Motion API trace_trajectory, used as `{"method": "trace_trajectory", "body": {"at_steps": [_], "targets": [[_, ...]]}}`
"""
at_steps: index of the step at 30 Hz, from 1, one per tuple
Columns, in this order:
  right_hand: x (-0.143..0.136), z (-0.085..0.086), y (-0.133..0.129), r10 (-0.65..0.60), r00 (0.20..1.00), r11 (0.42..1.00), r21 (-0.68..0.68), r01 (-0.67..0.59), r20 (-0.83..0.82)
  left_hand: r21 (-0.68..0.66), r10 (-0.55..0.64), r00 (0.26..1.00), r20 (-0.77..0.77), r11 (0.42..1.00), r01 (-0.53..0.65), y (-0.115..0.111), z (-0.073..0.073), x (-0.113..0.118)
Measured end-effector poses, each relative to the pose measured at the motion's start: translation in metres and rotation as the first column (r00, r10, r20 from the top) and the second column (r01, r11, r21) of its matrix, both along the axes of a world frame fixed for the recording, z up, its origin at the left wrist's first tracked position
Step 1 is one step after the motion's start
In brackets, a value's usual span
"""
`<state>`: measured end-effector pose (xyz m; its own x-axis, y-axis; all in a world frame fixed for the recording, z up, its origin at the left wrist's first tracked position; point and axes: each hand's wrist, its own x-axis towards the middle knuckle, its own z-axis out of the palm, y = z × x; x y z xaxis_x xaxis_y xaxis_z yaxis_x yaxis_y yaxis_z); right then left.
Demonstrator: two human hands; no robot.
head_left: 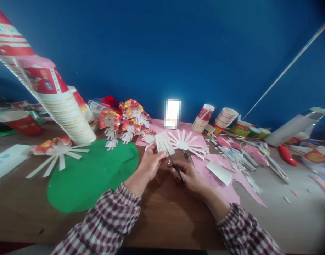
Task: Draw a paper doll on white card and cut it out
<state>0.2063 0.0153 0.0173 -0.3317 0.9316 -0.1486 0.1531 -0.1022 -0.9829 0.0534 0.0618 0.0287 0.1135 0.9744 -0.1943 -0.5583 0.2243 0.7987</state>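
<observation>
In the middle of the head view, my left hand (151,161) pinches a small piece of white paper (162,141) that has a drawing on it. My right hand (189,176) is closed around the dark handle of a pair of scissors (178,170), whose blades lie against the paper. Just behind the paper, a white paper cup cut into fanned strips (182,145) rests on a pink sheet (157,124). Left of my hands lies a large green paper shape (93,180). Several paper figures with red and yellow frilled rims (130,129) stand behind it.
A tall leaning stack of paper cups (69,109) rises at the left. Shorter cup stacks (226,118) stand at the back right. Markers (239,157), pink paper scraps (215,187) and a red pepper-shaped object (287,156) cover the right side. A blue wall (162,53) closes off the back.
</observation>
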Motion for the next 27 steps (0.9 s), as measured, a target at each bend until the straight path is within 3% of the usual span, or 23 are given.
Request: {"method": "trace_trajectory", "body": {"at_steps": [27], "targets": [[0.0008,-0.0026,0.0007,0.024,0.998,0.999,0.042,-0.021,-0.064,0.022,-0.097,0.995,0.001,0.995,0.097,-0.0011,-0.0034,0.0001]]}}
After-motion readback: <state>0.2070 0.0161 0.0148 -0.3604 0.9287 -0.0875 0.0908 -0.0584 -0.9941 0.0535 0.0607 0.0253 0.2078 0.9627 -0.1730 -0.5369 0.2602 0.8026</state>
